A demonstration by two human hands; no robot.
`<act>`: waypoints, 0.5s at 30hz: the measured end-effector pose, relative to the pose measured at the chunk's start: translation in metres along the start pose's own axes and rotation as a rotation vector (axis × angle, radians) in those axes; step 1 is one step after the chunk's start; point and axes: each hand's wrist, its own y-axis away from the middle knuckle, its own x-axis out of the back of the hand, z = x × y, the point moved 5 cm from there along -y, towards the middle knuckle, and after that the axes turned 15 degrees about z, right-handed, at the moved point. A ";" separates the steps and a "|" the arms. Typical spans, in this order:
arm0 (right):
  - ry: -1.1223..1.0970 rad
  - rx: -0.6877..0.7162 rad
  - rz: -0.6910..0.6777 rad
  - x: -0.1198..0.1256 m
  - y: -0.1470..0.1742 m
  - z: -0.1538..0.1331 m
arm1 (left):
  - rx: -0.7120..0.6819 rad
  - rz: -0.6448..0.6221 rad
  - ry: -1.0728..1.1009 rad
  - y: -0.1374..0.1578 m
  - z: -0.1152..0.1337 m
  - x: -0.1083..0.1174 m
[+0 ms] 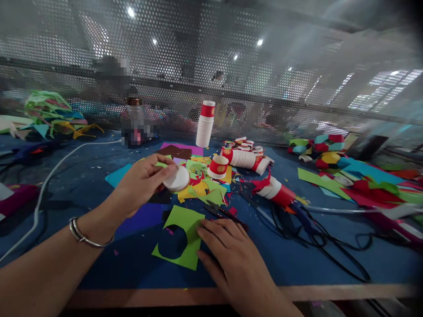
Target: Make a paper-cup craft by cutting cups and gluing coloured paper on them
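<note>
Pinched between the thumb and fingers of my left hand (145, 178) is a white round disc (177, 178), raised over the paper scraps. My right hand (233, 248) lies palm down, fingers stretched out, with its fingertips on the right edge of a green paper sheet (192, 220). That sheet has a large round hole cut in it, and blue table shows through. Just beyond my right fingers lie dark scissors (216, 209), partly hidden by the hand. A red and white paper cup (218, 167) stands upside down behind the scraps.
Coloured paper scraps (198, 189) cover the table's middle. A tall cup stack (205, 125) stands at the back, with a lying cup stack (243, 159) nearby. Black cables (317, 237) run on the right, a white cable (49, 176) on the left. A perforated metal screen (178, 57) closes the back.
</note>
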 end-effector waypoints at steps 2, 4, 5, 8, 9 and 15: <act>-0.003 0.015 0.065 0.011 0.004 0.001 | -0.036 -0.216 -0.171 0.010 -0.003 -0.013; 0.023 0.010 0.123 0.025 0.009 0.008 | -0.101 -0.386 -0.338 0.023 -0.008 -0.024; 0.050 -0.002 0.149 0.033 0.011 0.015 | -0.136 -0.434 -0.402 0.028 -0.010 -0.027; 0.213 -0.029 0.263 0.063 0.019 0.044 | -0.224 -0.486 -0.538 0.036 -0.015 -0.031; 0.289 -0.065 0.326 0.075 0.022 0.058 | -0.243 -0.490 -0.574 0.036 -0.016 -0.032; 0.664 -0.389 0.317 0.116 0.049 0.144 | -0.287 -0.463 -0.583 0.035 -0.015 -0.031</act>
